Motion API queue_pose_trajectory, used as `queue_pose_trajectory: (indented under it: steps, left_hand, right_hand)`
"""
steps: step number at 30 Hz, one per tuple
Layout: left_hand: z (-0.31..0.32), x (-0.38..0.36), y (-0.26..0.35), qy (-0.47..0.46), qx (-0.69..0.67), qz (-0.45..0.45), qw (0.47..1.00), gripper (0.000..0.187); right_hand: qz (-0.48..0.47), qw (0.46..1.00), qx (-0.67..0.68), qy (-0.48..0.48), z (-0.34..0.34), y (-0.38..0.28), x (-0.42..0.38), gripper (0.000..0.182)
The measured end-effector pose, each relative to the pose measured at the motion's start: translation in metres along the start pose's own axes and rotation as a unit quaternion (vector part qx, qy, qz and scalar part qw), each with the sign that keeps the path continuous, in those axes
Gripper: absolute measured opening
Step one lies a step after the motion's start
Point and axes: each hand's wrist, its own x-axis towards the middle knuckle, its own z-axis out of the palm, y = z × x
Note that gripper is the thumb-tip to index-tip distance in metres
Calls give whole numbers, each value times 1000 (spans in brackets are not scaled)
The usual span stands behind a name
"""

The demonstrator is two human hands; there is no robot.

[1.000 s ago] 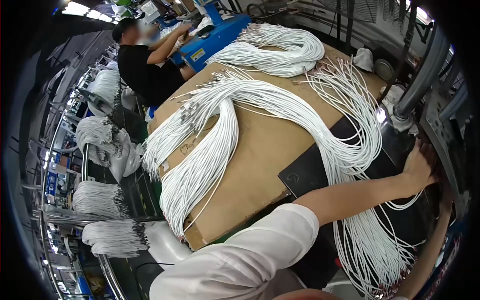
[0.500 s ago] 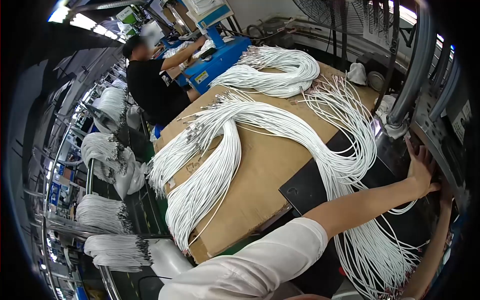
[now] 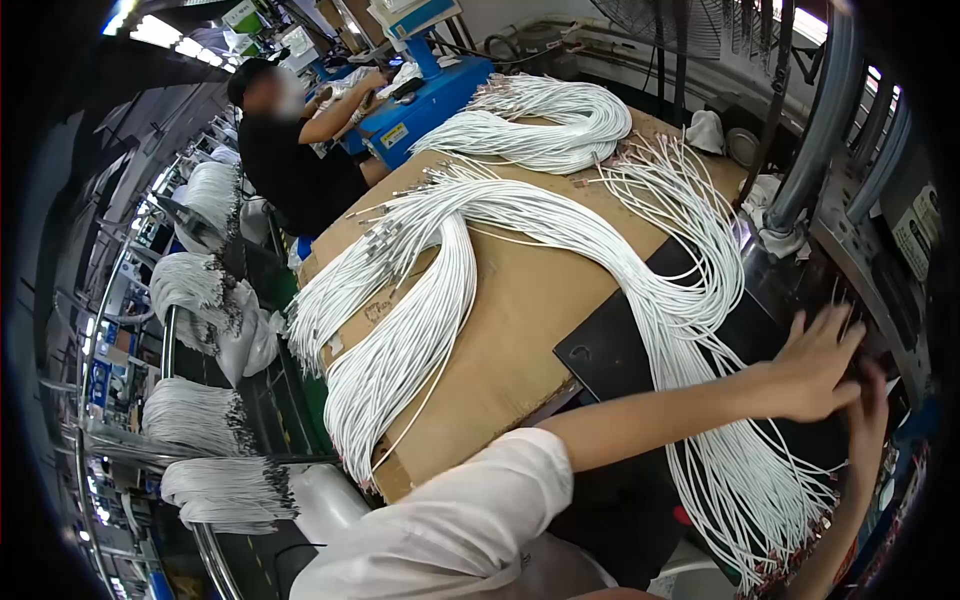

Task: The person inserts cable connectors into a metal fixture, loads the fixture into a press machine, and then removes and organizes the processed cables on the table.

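Observation:
My left hand point(image 3: 815, 365) is at the right, beside the metal machine frame, its fingers spread. Thin strands show near its fingertips; I cannot make out whether it touches them. Just below and right is my right hand point(image 3: 868, 405), partly hidden at the dark edge, its grip unclear. A large bundle of white cables point(image 3: 640, 300) curves across the cardboard point(image 3: 535, 330) and down beneath my left forearm. A second looped bundle point(image 3: 570, 135) lies at the back of the cardboard.
Another person point(image 3: 290, 150) in black works at a blue machine point(image 3: 430, 105) at the back left. Cable bundles point(image 3: 200, 415) hang on metal rails along the left. A dark plate point(image 3: 605, 350) lies under the cables. A metal post point(image 3: 820, 140) and a fan point(image 3: 660, 25) stand beyond.
My left hand has drawn back from the machine frame, towards my right hand, and its fingers now point up and right. The right hand shows more. The view has shifted slightly.

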Motion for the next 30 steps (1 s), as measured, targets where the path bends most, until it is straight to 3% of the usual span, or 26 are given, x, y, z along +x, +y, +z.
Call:
queue_pose_trajectory:
  steps: [1,3,4,5,6,7,8,9,11,14,15,16,18,21,27,30]
  left_hand:
    - [-30,-46,15,-52,-157,39,986,71]
    - [-46,-130,5,-126,-381,106,910,48]
    - [-46,-172,-10,-214,-501,51,837,43]
    - [-33,-215,-33,-249,-632,-4,734,45]
    - [-31,-255,-49,-240,-644,-117,717,44]
    - [-19,-288,-65,-172,-602,-237,743,50]
    - [-10,-310,-74,-90,-483,-340,802,58]
    - [0,-325,-84,-17,-420,-404,812,70]
    - [-3,-311,-80,129,-443,-435,773,76]
    - [40,-288,-116,250,-362,-395,807,74]
    - [69,-294,-138,308,-343,-333,823,63]
    - [78,-293,-135,334,-346,-332,812,57]
    - [81,-283,-122,378,-368,-334,781,45]
    - [82,-284,-124,375,-379,-356,768,48]
    - [60,-291,-133,325,-347,-337,813,65]
    - [55,-291,-134,301,-341,-355,817,69]
  right_hand:
    - [-26,999,39,-15,25,-40,-57,51]
    - [6,922,231,-311,45,-41,-131,60]
    - [47,890,261,-372,68,-42,-159,62]
    - [97,889,282,-349,90,-36,-180,63]
    - [147,897,299,-290,113,-29,-199,64]
    - [183,906,315,-213,136,-21,-212,66]
    - [206,913,330,-122,156,-13,-224,67]
    - [215,915,340,-42,174,-4,-231,68]
    - [205,911,345,92,199,11,-241,71]
    - [167,906,323,217,220,35,-251,76]
    - [155,903,315,247,224,41,-253,77]
    - [142,899,312,272,229,47,-256,79]
    - [126,894,295,314,234,56,-261,82]
    - [111,886,271,358,242,69,-269,87]
    - [73,878,250,401,248,77,-283,97]
    - [102,895,254,352,255,60,-273,84]
